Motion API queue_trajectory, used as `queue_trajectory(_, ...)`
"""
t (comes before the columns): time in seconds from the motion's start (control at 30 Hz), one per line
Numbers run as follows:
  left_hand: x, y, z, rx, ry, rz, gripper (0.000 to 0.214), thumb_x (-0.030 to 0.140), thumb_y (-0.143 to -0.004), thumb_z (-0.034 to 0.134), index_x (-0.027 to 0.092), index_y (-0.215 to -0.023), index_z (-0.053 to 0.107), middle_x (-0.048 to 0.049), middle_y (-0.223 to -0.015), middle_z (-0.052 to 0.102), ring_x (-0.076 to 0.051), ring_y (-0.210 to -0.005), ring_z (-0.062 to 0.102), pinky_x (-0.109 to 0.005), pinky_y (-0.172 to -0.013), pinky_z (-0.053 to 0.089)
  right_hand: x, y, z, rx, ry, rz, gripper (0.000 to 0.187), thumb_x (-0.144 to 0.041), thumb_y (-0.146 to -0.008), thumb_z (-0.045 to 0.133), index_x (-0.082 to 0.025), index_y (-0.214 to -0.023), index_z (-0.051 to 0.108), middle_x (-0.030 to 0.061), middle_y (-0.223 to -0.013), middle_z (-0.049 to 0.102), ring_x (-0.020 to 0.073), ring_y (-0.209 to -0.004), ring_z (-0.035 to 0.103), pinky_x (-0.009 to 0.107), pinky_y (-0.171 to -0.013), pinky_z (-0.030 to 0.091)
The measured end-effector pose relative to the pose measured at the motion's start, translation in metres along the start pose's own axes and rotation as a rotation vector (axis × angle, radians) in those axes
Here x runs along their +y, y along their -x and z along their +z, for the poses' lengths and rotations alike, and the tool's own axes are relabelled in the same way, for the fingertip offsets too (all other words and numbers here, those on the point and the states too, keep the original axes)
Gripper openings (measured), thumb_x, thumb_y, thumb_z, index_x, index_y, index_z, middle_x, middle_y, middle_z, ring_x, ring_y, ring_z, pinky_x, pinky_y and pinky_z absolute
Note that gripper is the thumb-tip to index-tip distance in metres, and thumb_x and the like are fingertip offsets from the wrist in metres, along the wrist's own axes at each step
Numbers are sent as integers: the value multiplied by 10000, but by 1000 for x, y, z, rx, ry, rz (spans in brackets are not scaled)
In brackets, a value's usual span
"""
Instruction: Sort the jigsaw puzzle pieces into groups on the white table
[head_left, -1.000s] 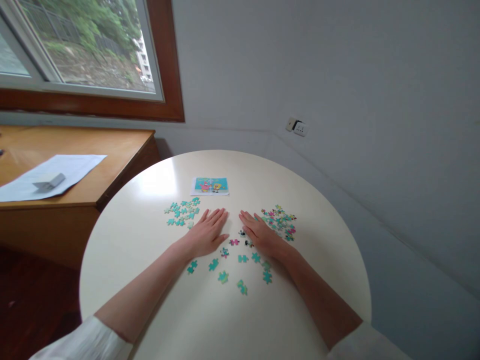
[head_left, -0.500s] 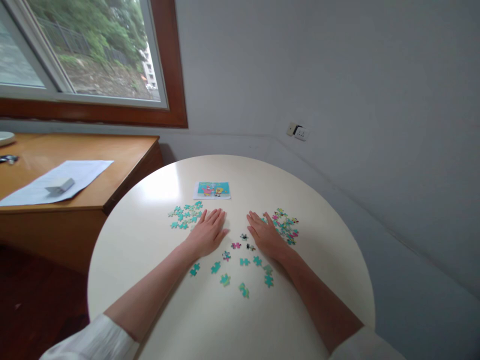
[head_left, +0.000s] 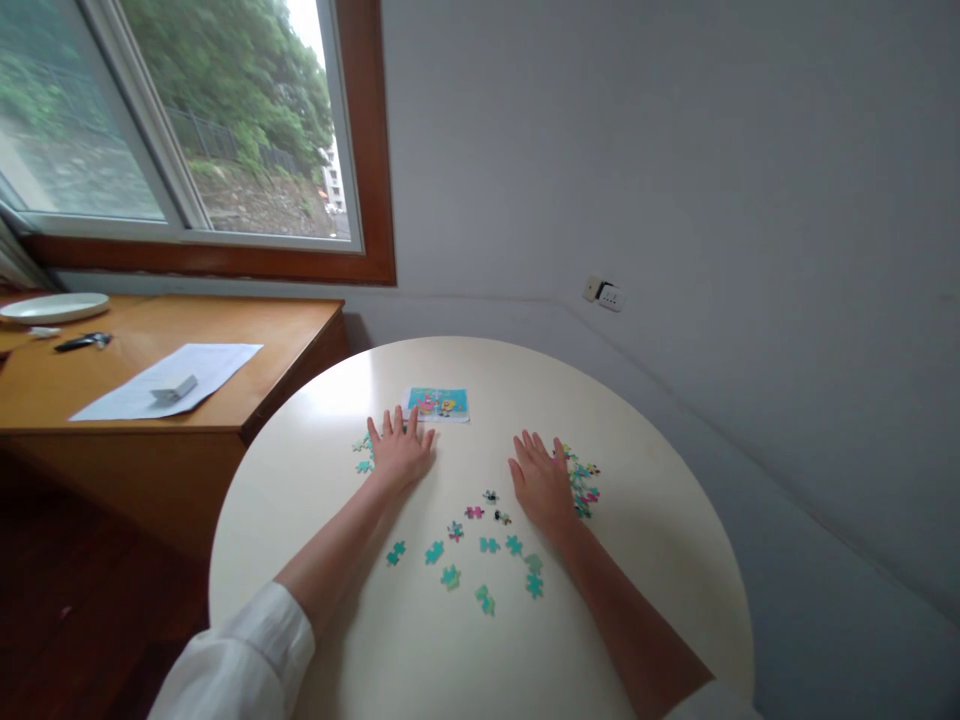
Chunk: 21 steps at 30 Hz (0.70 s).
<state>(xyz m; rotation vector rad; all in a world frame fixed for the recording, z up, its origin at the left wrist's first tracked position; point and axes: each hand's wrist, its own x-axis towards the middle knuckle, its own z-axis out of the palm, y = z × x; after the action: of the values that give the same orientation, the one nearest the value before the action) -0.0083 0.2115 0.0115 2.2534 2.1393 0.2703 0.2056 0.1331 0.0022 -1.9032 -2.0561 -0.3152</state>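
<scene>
My left hand [head_left: 400, 450] is spread palm down over the left cluster of teal puzzle pieces [head_left: 364, 466], hiding most of it. Just beyond its fingertips lies a picture card [head_left: 448, 404] with pink and yellow cartoon figures. My right hand [head_left: 543, 482], fingers stretched out, rests against the near side of the right pile of mixed-colour puzzle pieces [head_left: 583, 485] and covers part of it. Between my forearms several loose pieces are scattered, among them a pink piece [head_left: 474, 512], a black-and-white piece [head_left: 490, 496] and a teal piece [head_left: 434, 552]. Neither hand holds anything.
Everything lies on a round white table [head_left: 480, 660]. To the left stands a wooden desk [head_left: 300, 315] bearing paper [head_left: 225, 362], a small white block [head_left: 174, 389], a white plate [head_left: 56, 308] and a dark object [head_left: 82, 342]. A wall with a socket [head_left: 610, 297] rises behind.
My left hand has moved left onto the left cluster, its fingers now spread wider. My right hand has shifted slightly right towards its pile. The view has tilted up and turned left.
</scene>
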Motion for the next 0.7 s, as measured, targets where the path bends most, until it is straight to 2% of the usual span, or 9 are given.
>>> queue_trajectory(0.07,-2,-7,0,-9,-5,-23,623,514,-864,188,229,-1418,214,-101,-1481,189,-316,-1359,113,-568,-1060,-25,5,-1,0,59,73,76,483,-339,-900,337,-119,-1323,415,170,-1403,351,293,-1309,285,530,-1068,87)
queue_trajectory(0.13,-4,-12,1,-20,-13,-41,595,490,-868,193,255,-1414,221,-93,-1480,198,-318,-1357,121,-573,-1056,-19,9,0,2,59,131,147,544,-419,-879,377,-151,-1353,373,175,-1431,297,322,-1321,244,554,-1053,77)
queue_trajectory(0.27,-10,-16,6,-38,-7,-79,557,432,-876,189,270,-1407,240,-94,-1470,228,-333,-1344,169,-596,-1043,2,14,1,6,-11,161,215,592,-491,-858,382,-194,-1369,348,169,-1434,295,338,-1322,230,572,-1041,37)
queue_trajectory(0.43,-18,-13,8,-35,-28,-87,536,371,-874,217,298,-1405,229,-92,-1474,220,-331,-1345,164,-601,-1036,3,21,-5,5,-116,139,262,552,-447,-886,325,-194,-1377,334,178,-1431,297,326,-1326,219,574,-1031,-36)
queue_trajectory(0.57,-30,-7,5,-61,-27,-132,532,371,-870,218,342,-1402,210,-88,-1479,204,-346,-1344,156,-664,-989,16,26,-7,4,-224,82,331,523,-434,-900,260,-240,-1383,311,156,-1435,299,322,-1318,241,597,-1014,71)
queue_trajectory(0.7,-40,5,0,-71,-22,-144,526,355,-872,201,339,-1397,230,-95,-1480,194,-334,-1344,171,-668,-986,40,28,-5,3,-252,41,353,513,-421,-903,234,-260,-1386,300,129,-1449,281,309,-1324,234,572,-1014,146)
